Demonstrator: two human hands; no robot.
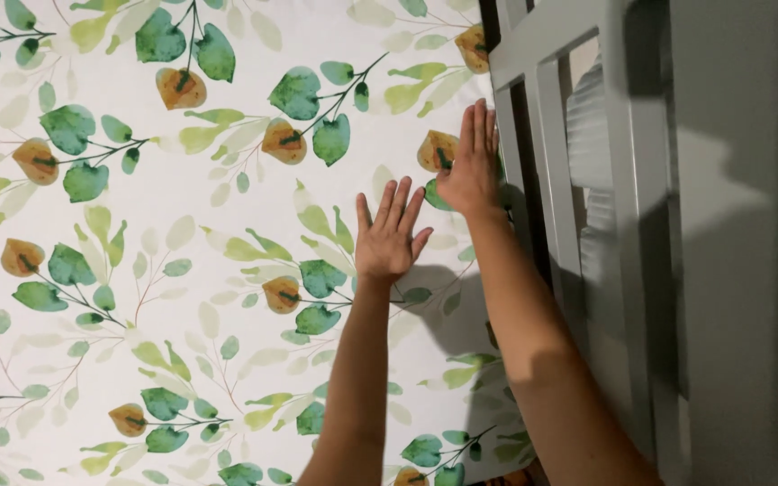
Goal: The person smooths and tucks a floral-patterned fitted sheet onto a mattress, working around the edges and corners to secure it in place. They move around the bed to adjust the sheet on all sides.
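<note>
Hands [389,236] [470,166] flat on leafy wallpaper [182,225]; grey frame [569,162] beside.

Two bare forearms, no sleeves in view up to the frame edge. Left hand [391,236] and right hand [472,166]: no gloves, no rings, no watch or bracelet on either wrist. Nails short, unpainted as far as visible.

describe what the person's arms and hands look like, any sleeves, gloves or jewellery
Both arms are bare as far as the picture shows, with no sleeve on either forearm. The left hand and the right hand wear no gloves. No ring, watch or bracelet shows on the fingers or wrists. Part of the right forearm lies in shadow by the grey window frame.
</note>
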